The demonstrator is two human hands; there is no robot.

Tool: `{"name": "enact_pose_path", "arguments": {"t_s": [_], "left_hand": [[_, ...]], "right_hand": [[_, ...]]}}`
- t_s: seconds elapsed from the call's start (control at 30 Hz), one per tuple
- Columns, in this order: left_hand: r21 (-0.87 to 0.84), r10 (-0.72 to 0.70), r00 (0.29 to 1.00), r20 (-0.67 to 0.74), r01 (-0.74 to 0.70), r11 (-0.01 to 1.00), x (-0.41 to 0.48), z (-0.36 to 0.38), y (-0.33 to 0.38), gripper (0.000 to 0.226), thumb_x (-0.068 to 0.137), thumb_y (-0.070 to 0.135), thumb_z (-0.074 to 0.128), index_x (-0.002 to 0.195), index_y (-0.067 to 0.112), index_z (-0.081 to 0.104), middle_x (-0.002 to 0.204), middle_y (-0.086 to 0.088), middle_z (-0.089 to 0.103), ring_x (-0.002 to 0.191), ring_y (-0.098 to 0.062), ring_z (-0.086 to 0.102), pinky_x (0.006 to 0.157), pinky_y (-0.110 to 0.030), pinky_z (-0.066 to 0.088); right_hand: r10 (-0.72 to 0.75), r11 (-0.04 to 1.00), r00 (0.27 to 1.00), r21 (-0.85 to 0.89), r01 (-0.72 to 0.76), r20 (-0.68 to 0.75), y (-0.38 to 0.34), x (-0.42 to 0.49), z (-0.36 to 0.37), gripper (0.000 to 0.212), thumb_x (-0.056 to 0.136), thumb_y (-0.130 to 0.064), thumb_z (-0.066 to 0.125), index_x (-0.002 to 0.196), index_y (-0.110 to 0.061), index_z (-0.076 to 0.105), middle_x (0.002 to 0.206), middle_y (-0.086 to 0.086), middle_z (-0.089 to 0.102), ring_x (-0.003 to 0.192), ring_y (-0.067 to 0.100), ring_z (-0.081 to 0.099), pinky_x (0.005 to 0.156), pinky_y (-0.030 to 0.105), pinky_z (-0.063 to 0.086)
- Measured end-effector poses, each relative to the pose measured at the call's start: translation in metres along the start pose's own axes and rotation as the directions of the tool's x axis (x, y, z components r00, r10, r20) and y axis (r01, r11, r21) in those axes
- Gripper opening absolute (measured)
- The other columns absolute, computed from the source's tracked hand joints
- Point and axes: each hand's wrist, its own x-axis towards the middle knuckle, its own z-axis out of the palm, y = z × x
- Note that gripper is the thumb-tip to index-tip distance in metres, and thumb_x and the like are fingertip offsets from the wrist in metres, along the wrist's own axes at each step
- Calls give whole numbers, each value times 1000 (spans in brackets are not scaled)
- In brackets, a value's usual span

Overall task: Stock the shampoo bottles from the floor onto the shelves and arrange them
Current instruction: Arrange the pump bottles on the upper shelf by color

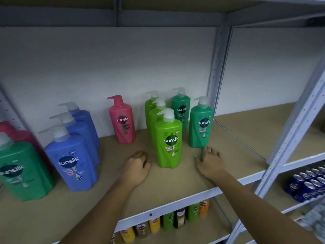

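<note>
Two empty grips flank the light-green bottle (169, 138) on the shelf (109, 205): left grip (136, 166) loosely curled, right grip (210, 161) slack. Judged arranging step; next, nudge rows square.

light: dim, even, bluish | shadows: soft | edges: wide-angle bending, blurred | centre: sharp
</note>
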Motion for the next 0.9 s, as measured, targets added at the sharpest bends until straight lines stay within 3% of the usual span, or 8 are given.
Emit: {"name": "enact_pose_path", "arguments": {"t_s": [0.13, 0.23, 0.33, 0.4, 0.53, 0.7, 0.9], "left_hand": [[-31, 49, 997, 55, -48, 998, -20, -10, 3, 63, 88, 47, 28, 112, 3, 67, 124, -17, 65, 117, -33, 60, 100, -35, 47], [-45, 94, 988, 125, -89, 995, -46, -22, -1, 62, 97, 45, 33, 137, 4, 57, 147, -16, 52, 140, -28, 44, 117, -27, 25], [-48, 136, 979, 154, -130, 990, -70, -31, -12, 59, 104, 42, 37, 151, 7, 43, 160, -10, 37, 150, -21, 29, 120, -19, 8], [-60, 165, 972, 170, -156, 986, -88, -36, -24, 56, 106, 38, 41, 154, 10, 38, 163, -6, 31, 153, -17, 22, 119, -17, 3], [-80, 192, 957, 218, -179, 981, -128, -56, -49, 54, 107, 38, 39, 156, 16, 35, 166, 1, 25, 154, -11, 16, 119, -17, 3], [-104, 158, 965, 209, -138, 985, -184, -96, -89, 52, 105, 38, 47, 152, 16, 44, 162, 3, 34, 150, -8, 25, 118, -15, 11], [-72, -9, 990, 140, 19, 997, -245, -133, -148, 49, 102, 40, 53, 146, 18, 53, 156, 3, 43, 146, -8, 34, 119, -15, 17]], "right_hand": [[-63, 997, 998, -48, 63, -8, -19, -35, 4, 75, 95, -61, 17, 142, -7, 41, 155, 13, 36, 145, 28, 29, 119, 46, 19], [-117, 992, 992, -54, 115, -34, -44, -68, 9, 92, 79, -66, 2, 137, -11, 47, 148, 9, 44, 141, 27, 34, 117, 47, 23], [-164, 986, 985, -44, 162, -43, -75, -100, 17, 87, 85, -66, 5, 141, -12, 45, 151, 8, 42, 144, 26, 30, 119, 46, 20], [-197, 980, 980, -43, 196, -30, -99, -121, 22, 71, 98, -59, 19, 146, -11, 40, 156, 8, 37, 147, 25, 25, 122, 45, 15], [-297, 954, 955, -34, 297, 0, -149, -156, 33, 57, 105, -44, 30, 152, -10, 32, 161, 9, 29, 151, 24, 19, 123, 44, 10], [-450, 893, 892, -11, 450, 47, -215, -188, 37, 54, 106, -40, 32, 152, -12, 34, 161, 7, 29, 151, 24, 19, 122, 43, 13], [-617, 787, 785, 70, 614, 51, -287, -219, 53, 49, 105, -35, 37, 148, -12, 42, 158, 6, 37, 147, 22, 25, 122, 39, 15]]}}
